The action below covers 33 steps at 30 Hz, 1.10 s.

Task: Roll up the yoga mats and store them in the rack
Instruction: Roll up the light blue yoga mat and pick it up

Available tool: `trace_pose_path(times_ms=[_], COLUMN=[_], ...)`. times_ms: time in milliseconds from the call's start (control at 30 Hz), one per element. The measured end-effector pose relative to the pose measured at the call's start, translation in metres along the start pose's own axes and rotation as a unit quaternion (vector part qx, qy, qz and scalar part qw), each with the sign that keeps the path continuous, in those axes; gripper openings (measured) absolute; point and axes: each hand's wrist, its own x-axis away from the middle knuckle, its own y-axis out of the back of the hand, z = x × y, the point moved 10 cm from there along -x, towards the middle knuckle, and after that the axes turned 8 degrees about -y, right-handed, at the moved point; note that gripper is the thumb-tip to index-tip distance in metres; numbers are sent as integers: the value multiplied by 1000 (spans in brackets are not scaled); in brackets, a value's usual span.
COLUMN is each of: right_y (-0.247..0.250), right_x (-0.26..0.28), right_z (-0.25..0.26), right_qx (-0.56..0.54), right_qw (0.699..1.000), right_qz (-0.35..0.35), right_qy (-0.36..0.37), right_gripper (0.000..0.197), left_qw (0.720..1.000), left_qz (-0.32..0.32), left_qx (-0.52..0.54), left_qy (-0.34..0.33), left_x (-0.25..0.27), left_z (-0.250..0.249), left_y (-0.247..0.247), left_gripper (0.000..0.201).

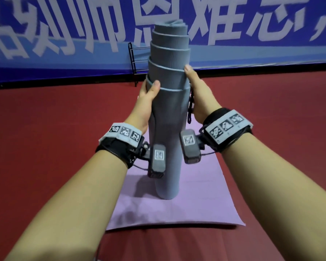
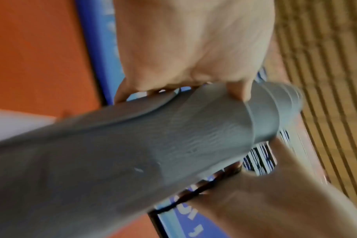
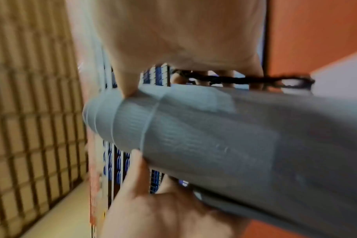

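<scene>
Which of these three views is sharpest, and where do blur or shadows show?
Head view: sharpest, the grey rolled mat crisp, casting a soft shadow on the purple mat; the banner is slightly soft. Left wrist view: motion-smeared background, the left hand washed out. Right wrist view: similarly blurred, worst at the edges.

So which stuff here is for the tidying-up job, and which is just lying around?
For the job:
grey rolled mat, held upright by left hand and right hand
purple mat, still flat on the floor
black rack

Just there:
blue banner
black cord by the right hand
</scene>
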Motion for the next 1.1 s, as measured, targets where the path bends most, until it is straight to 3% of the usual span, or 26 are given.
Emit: trace_pose_path(times_ms=[67,167,233,300,400,500,633,767,900,967,1100], right_y=[-1,-1,-10,-21,-29,-22,-16,-11,-15,-21,-24], right_x=[2,11,19,25,24,22,19,21,32,34,29], right_z=[9,41,55,61,65,64,64,70,86,87,72], right_qx=[6,10,32,52,41,38,61,61,110,148,222], right_qw=[999,989,980,974,976,975,974,967,940,933,924], right_qz=[-18,-58,-43,-16,5,-29,-43,-47,-58,-65,-73], right_qy=[32,137,193,220,216,215,212,242,316,322,304], right_gripper=[79,42,20,29,20,37,38,27,23,12,10], left_qw=[1000,999,998,998,997,998,999,999,998,998,997], left_qz=[-9,2,7,3,0,-2,6,4,24,17,10], left_qx=[-3,-3,-6,-6,-10,-18,-13,-8,-19,-25,-43], left_qy=[-10,-37,-57,-66,-72,-65,-49,-44,-50,-57,-69], left_x=[-2,-5,-5,-5,-7,-7,-7,-8,-9,-8,-8], left_z=[-5,-23,-28,-29,-32,-31,-24,-23,-24,-24,-24], left_y=[5,2,-1,0,1,-3,-9,-9,-17,-14,-9], left_gripper=[45,46,47,51,55,46,43,60,54,55,56])
